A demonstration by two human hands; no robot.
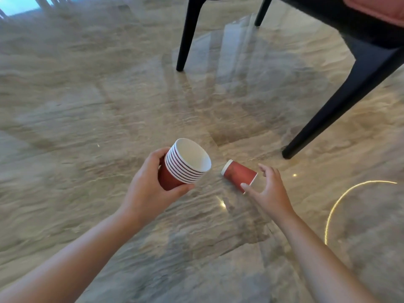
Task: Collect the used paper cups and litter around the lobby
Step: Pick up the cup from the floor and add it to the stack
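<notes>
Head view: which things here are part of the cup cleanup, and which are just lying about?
Part of the job:
- cup stack, held in the left hand
- fallen cup on its side on the floor, with the right hand open at it

Just there:
- chair

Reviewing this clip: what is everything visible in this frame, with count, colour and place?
stack of paper cups: one stack, about seven rims showing, red with white rims, held above the floor at centre
loose paper cup: one, red with white edges, lying on its side on the floor, right of the stack
chair: one, three black legs showing, upper right
seat cushion: one, pink, top right corner
floor: glossy beige marble, throughout
left hand: grips the stack round its body
right hand: fingers spread at the loose paper cup's near end, not closed on it
</notes>
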